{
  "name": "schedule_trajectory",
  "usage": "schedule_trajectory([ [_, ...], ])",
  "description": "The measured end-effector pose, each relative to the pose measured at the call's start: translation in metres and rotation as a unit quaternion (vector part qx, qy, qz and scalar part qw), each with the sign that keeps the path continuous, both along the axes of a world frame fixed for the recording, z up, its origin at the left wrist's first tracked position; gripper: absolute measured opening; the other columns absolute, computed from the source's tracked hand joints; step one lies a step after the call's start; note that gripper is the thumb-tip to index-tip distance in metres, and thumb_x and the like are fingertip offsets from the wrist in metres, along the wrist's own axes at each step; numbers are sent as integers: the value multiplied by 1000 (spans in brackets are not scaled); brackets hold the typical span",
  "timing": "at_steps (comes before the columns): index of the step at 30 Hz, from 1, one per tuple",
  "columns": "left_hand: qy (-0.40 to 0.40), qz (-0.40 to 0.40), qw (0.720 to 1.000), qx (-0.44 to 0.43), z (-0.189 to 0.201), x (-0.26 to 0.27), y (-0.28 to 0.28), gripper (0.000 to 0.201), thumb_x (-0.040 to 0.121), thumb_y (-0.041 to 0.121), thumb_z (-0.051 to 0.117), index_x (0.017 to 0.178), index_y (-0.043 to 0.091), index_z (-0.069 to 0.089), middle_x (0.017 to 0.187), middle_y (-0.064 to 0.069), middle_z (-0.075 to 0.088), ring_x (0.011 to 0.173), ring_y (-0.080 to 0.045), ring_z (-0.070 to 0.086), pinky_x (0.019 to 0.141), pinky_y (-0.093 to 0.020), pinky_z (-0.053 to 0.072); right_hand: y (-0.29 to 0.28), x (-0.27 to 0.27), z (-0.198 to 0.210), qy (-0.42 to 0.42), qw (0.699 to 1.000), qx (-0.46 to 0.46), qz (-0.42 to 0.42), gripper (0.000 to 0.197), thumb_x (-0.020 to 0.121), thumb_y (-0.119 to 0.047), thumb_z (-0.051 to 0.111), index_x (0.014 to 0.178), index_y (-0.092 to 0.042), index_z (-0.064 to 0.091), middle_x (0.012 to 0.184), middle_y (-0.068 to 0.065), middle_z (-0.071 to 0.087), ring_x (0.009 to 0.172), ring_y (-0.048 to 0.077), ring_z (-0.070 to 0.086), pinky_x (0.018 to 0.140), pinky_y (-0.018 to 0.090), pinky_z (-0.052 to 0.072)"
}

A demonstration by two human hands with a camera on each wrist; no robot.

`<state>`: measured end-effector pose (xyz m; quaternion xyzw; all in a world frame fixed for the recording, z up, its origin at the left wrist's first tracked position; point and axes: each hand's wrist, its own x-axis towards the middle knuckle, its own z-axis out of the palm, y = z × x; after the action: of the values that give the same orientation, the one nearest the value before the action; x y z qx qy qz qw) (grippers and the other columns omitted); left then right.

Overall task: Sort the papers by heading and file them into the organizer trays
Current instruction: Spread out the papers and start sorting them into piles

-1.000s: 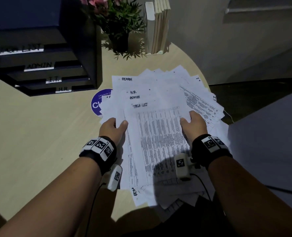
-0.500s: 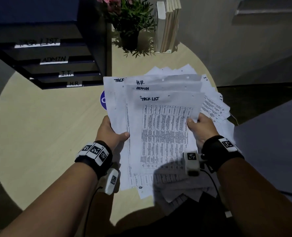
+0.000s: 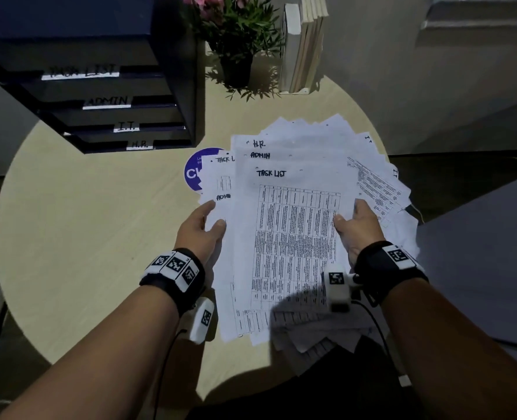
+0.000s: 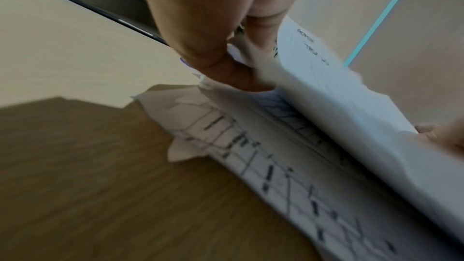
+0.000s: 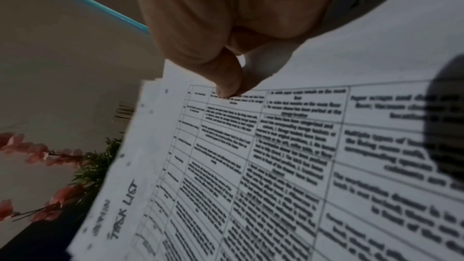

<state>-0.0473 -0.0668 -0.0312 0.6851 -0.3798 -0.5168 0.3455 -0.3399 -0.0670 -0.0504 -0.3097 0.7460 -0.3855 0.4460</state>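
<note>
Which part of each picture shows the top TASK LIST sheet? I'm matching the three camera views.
Head: TASK LIST sheet at centre, held at both side edges.
Left wrist: seen edge-on at right, heading barely legible.
Right wrist: fills lower right, heading at lower left.
Shared landmark: the right hand, at the left-wrist view's right edge and top of the right-wrist view.

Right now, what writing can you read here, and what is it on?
"TASK LIST": top tray label, front sheet
"ADMIN": second tray label, sheet behind
"I.T.": third tray label
"H.R.": bottom tray label, rear sheet
Printed tables, purple sticker: unreadable.
</note>
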Motion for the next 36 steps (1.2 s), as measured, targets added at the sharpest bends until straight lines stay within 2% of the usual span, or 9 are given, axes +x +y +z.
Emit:
schedule_trajectory([
  [4, 26, -7, 999, 30, -3, -3, 1, 64, 87, -3, 65, 139, 31, 52, 143, 3, 50, 123, -19, 57, 80, -26, 58, -3, 1, -3, 21, 999, 31, 25, 23, 94, -16, 61, 79, -22, 43, 83, -8, 39, 73, 7, 37, 70, 23, 38],
  [8, -88, -17, 996, 0, -6, 2, -2, 54, 88, 13, 70, 138, 28, 54, 136, 0, 58, 128, -19, 53, 109, -37, 42, 2, 0, 2, 37, 999, -3, 28, 44, 93, -10, 59, 67, -21, 25, 68, -3, 25, 60, 15, 23, 61, 24, 24],
  [15, -96, -47, 994, 37, -1, -7, -4, 102, 75, 10, 83, 155, 25, 22, 145, 4, 49, 125, -19, 53, 94, -18, 46, 3, -2, -1, 70, 997, 23, 15, 31, 93, -8, 57, 72, -15, 36, 75, -1, 47, 66, 17, 41, 67, 28, 38],
  [20, -133, -50, 989, 34, -1, -7, -5, 58, 74, -3, 77, 124, 16, 55, 112, -1, 65, 105, -23, 61, 85, -29, 45, 4, 0, 7, 103, 995, -4, 4, 13, 92, -5, 57, 89, -17, 60, 96, 14, 67, 76, 26, 58, 70, 32, 51],
  [24, -119, -47, 992, 10, 0, 0, -2, 54, 81, -7, 65, 127, 18, 54, 112, 1, 64, 104, -21, 60, 88, -30, 45, 4, -2, 7, 58, 998, 14, -3, 13, 87, -12, 60, 92, -24, 62, 103, 8, 68, 93, 25, 64, 91, 49, 55],
  [27, -153, -27, 988, -4, 5, 13, 0, 46, 85, -4, 62, 125, 17, 51, 110, -1, 61, 100, -23, 57, 87, -35, 47, 4, 1, 12, 90, 995, 34, 35, 31, 91, -9, 55, 120, -20, 56, 120, 8, 64, 108, 29, 61, 98, 48, 50],
  [31, -189, 24, 982, 15, 5, 50, 7, 30, 89, -2, 59, 112, 14, 49, 102, -7, 60, 94, -28, 59, 76, -36, 50, 2, 28, 29, 92, 990, 39, 97, 60, 91, 5, 45, 140, -26, 29, 136, 2, 48, 95, 23, 56, 75, 32, 45],
  [33, -213, 54, 975, 33, 5, 77, 14, 26, 89, -3, 57, 109, 9, 45, 98, -13, 56, 89, -32, 59, 78, -44, 55, 0, 53, 36, 87, 988, 15, 123, 68, 91, 9, 45, 143, -29, 24, 138, 4, 44, 104, 19, 55, 80, 26, 40],
  [36, -255, 94, 961, 47, 7, 123, 31, 26, 89, -8, 52, 111, 2, 43, 97, -14, 51, 87, -31, 55, 77, -36, 49, 0, 101, 35, 149, 974, -9, 170, 52, 90, 7, 46, 125, -30, 35, 116, 8, 53, 68, 19, 57, 54, 24, 37],
])
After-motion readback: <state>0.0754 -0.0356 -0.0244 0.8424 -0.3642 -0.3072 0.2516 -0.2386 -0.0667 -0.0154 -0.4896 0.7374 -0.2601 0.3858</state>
